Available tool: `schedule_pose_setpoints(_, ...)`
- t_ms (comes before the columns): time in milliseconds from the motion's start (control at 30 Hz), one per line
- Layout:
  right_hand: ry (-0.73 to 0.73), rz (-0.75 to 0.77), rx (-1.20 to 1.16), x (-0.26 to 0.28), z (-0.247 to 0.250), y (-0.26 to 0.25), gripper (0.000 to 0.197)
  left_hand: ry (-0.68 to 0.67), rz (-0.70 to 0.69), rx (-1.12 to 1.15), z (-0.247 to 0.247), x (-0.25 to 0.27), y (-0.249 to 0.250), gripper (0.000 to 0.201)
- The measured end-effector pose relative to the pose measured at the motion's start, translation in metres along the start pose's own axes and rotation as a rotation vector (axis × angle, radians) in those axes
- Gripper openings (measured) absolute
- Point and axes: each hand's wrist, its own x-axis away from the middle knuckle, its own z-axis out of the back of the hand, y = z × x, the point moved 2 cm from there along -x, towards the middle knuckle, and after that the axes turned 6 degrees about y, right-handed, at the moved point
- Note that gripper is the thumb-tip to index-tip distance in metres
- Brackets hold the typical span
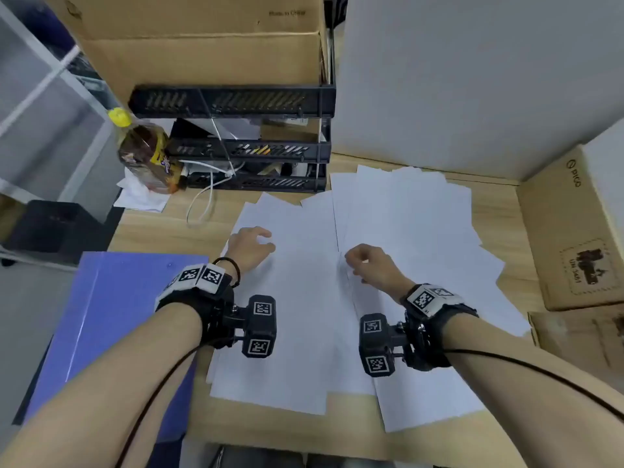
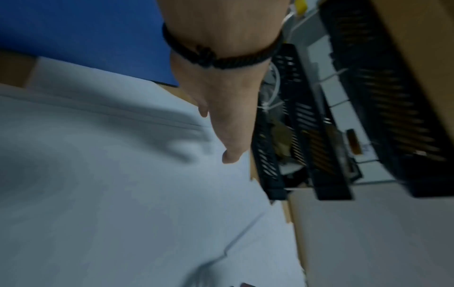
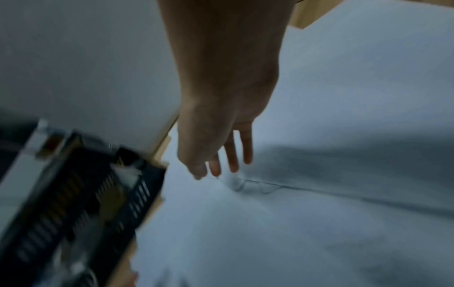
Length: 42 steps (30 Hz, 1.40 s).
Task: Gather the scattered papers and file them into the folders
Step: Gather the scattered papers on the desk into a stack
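Observation:
Several white paper sheets (image 1: 304,315) lie spread and overlapping across the wooden desk (image 1: 155,228). A blue folder (image 1: 111,315) lies shut at the left, partly over the desk's edge. My left hand (image 1: 266,241) hovers at the upper left of the papers with loosely curled fingers, holding nothing; the left wrist view shows the hand (image 2: 228,136) just above a sheet (image 2: 123,194). My right hand (image 1: 351,261) reaches down to the middle of the spread. In the right wrist view its fingertips (image 3: 216,169) touch a sheet (image 3: 294,233) by a slightly lifted edge.
A black three-tier tray rack (image 1: 253,150) stands at the back, with a white cable (image 1: 206,197) trailing from it. A brown bottle with a yellow cap (image 1: 148,157) stands to its left. Cardboard boxes (image 1: 574,238) border the right side, and a white panel (image 1: 472,79) stands behind.

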Motion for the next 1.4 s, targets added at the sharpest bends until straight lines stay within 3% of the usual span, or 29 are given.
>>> schedule_pose_setpoints(67, -0.026, 0.106, 0.128, -0.013, -0.005, 0.002, 0.009, -0.029, 0.023, -0.086, -0.002, -0.002, -0.014, 0.051)
schedule_pose_setpoints(200, -0.320, 0.077, 0.259, -0.026, -0.028, 0.007, 0.007, -0.052, 0.097, -0.171, -0.006, 0.006, -0.039, 0.069)
schedule_pose_setpoints(267, -0.298, 0.052, 0.275, -0.032, -0.035, 0.007, 0.010, -0.008, 0.132, -0.154, -0.007, 0.006, -0.045, 0.074)
schedule_pose_setpoints(433, -0.322, -0.022, 0.276, -0.038, -0.053, 0.010, 0.025, 0.064, 0.211, 0.046, -0.010, 0.006, -0.042, 0.065)
schedule_pose_setpoints(533, -0.331, -0.039, 0.233, -0.037, -0.062, 0.012, 0.025, 0.041, 0.276, 0.154, -0.014, 0.005, -0.045, 0.079)
schedule_pose_setpoints(600, -0.342, -0.043, 0.236, -0.037, -0.065, 0.014, 0.025, 0.016, 0.288, 0.224, -0.014, 0.003, -0.047, 0.074)
schedule_pose_setpoints(733, -0.363, -0.072, 0.219, -0.037, -0.068, 0.013, 0.026, -0.120, 0.202, 0.219, -0.014, 0.002, -0.040, 0.045)
schedule_pose_setpoints(833, -0.367, -0.113, 0.184, -0.037, -0.068, 0.010, 0.027, -0.113, 0.047, 0.006, -0.016, 0.000, -0.035, 0.043)
schedule_pose_setpoints(933, -0.309, -0.091, 0.156, -0.040, -0.064, 0.008, 0.031, -0.075, -0.016, -0.101, -0.017, -0.003, -0.032, 0.033)
schedule_pose_setpoints(1033, -0.096, 0.101, 0.298, -0.049, -0.060, 0.005, 0.048, -0.044, -0.058, -0.153, -0.019, -0.005, -0.034, 0.035)
schedule_pose_setpoints(1100, -0.040, 0.140, 0.414, -0.053, -0.061, 0.004, 0.070, -0.057, -0.101, -0.251, -0.020, -0.003, -0.036, 0.049)
schedule_pose_setpoints(1200, -0.090, 0.136, 0.557, -0.053, -0.068, 0.001, 0.092, -0.089, -0.130, -0.400, -0.020, -0.001, -0.037, 0.083)
schedule_pose_setpoints(1300, -0.073, 0.131, 0.651, -0.048, -0.076, -0.002, 0.083, -0.118, -0.125, -0.476, -0.020, -0.004, -0.037, 0.103)
schedule_pose_setpoints(1400, -0.017, 0.138, 0.735, -0.045, -0.083, -0.004, 0.074, -0.141, -0.121, -0.480, -0.018, -0.006, -0.040, 0.085)
